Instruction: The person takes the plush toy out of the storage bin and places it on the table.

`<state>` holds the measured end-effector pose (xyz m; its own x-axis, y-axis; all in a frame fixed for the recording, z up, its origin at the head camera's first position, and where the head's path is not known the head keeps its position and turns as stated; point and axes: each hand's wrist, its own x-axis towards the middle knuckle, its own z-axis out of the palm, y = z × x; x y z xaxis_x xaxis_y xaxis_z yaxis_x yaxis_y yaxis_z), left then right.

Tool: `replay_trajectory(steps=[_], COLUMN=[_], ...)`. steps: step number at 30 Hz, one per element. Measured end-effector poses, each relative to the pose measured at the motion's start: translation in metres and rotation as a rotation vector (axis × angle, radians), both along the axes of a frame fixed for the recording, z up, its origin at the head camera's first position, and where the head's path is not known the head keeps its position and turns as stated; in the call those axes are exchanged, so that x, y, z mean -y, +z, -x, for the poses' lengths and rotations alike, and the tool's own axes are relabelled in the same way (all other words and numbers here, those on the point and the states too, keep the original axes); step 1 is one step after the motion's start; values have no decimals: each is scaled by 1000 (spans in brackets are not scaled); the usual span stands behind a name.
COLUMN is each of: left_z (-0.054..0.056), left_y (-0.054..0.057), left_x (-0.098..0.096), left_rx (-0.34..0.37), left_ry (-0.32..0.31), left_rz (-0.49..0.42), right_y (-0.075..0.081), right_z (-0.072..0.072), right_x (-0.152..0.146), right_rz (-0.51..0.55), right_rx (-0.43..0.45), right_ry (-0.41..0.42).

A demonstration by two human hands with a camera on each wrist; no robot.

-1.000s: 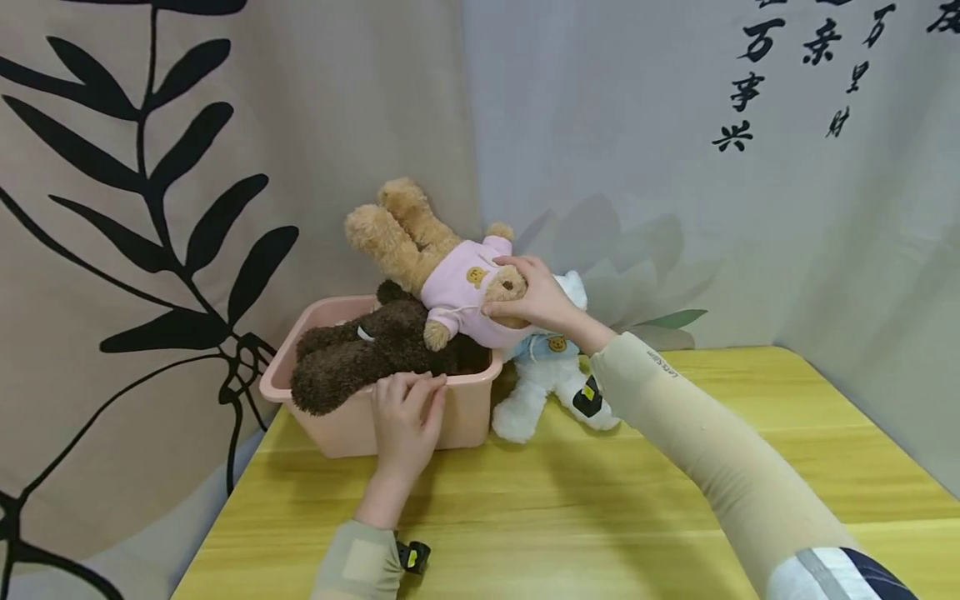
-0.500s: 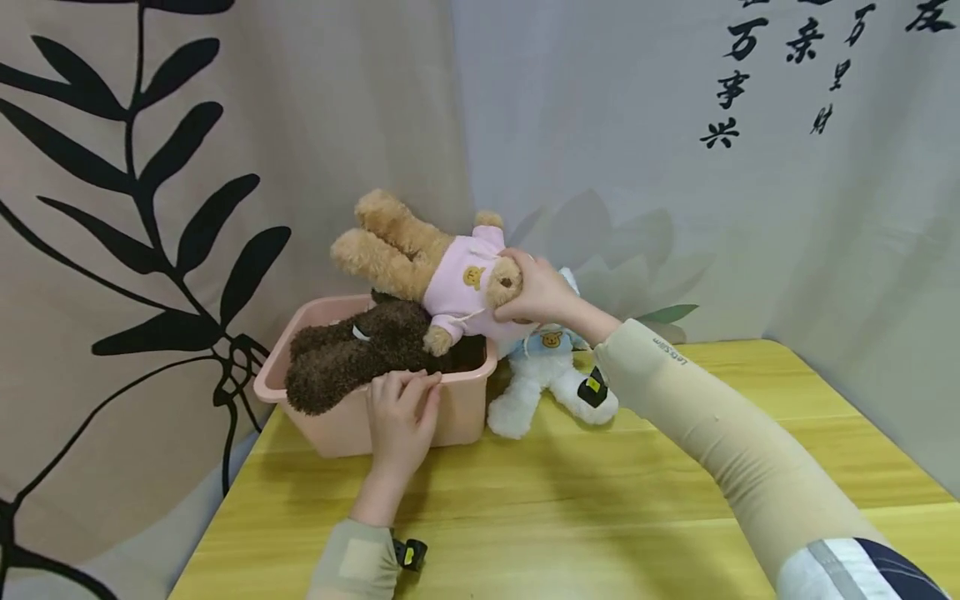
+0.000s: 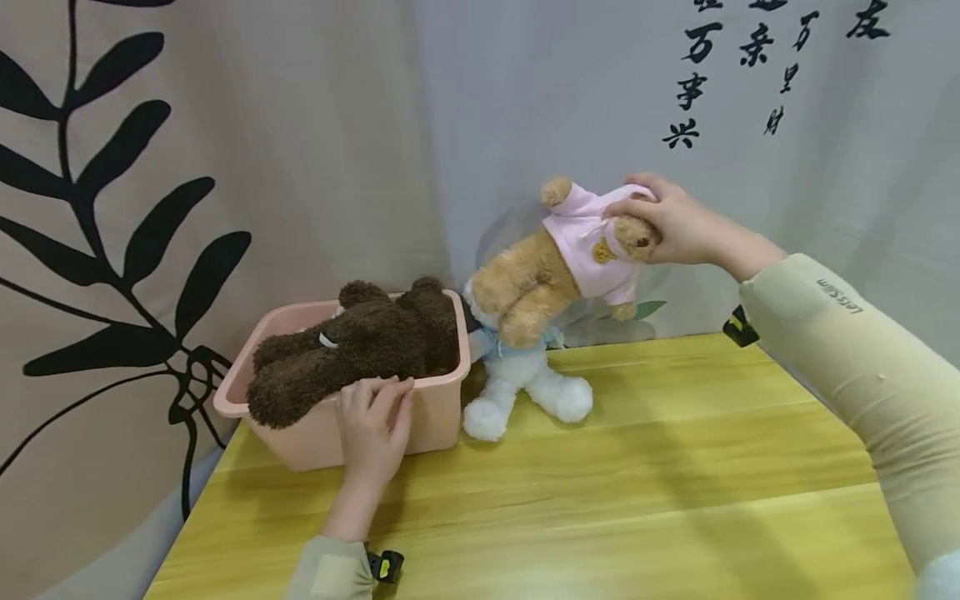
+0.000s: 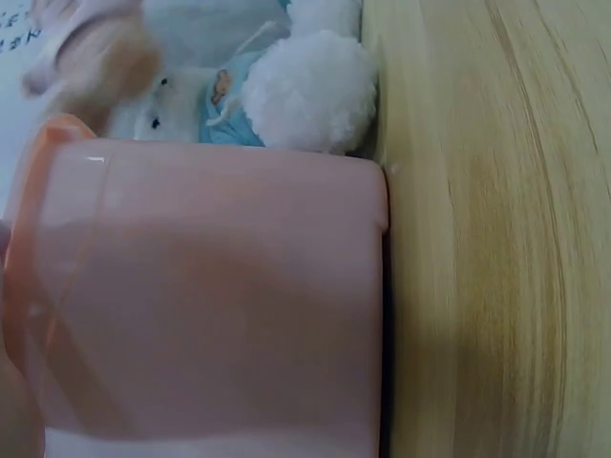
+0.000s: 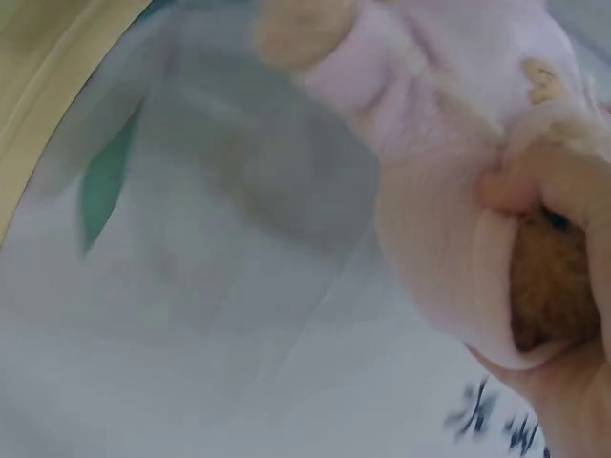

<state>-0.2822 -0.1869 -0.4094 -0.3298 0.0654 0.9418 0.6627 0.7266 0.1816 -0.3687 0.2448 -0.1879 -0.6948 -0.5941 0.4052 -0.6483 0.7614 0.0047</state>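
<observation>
My right hand (image 3: pixel 686 225) grips a tan teddy bear (image 3: pixel 588 237) by the head, its pink hooded top bunched around the face. The bear hangs in the air, legs pointing down left, overlapping a white plush toy (image 3: pixel 517 385) in a light blue top. In the right wrist view my fingers and thumb press into the pink hood (image 5: pixel 430 239). My left hand (image 3: pixel 371 437) holds the front rim of a pink plastic bin (image 3: pixel 427 421). Inside the bin lies a dark brown teddy bear (image 3: pixel 367 342), its legs over the front left rim.
A yellow wood-grain table (image 3: pixel 600 508) carries the bin and the white plush, which sits against the bin's right side. Behind them hangs a pale curtain (image 3: pixel 322 150) with a black leaf print and dark characters.
My right hand has lifted the tan bear off the brown bear and carried it up and right, past the bin. My left hand stays at the rim. The view has turned slightly right.
</observation>
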Motion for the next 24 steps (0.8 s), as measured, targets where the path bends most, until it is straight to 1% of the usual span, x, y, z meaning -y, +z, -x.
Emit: replay_trajectory(steps=[3,6,8,9,11,14,17,21,23,24], left_z=[1,2,3,4,3,2,2,2,1,1], left_y=[-1,-1,-2,-3,-2,-1,0,0,0,0], left_x=[1,1,0,-1,2,4,4,1,-1,-2], left_rx=[-13,-23,-25,-24,-26,-27,-33,-36,-39,-40], left_ry=[-1,-3,-7,-9,-2,4,5,5,7,8], left_rz=[0,-6,-11,-13,-13,-8,-3,6,9,10], right_y=[1,-6,-13,-17,-27,-48,-69,-92,-100,-104], right_z=[-9,-14,-16,-16,-11,-2,9,24,30,33], right_x=[-30,-52,-60,-63,-60,-51,-42,-32,-29,-28], right_rz=[-140,-260,-340,-382,-468,-571,-582,-520,-480,-462], right_rx=[-50,-109,-137,-144,-156,-152,-169,-199,-177,-150], right_ry=[20,54,53,45,39,61,113,170,178,172])
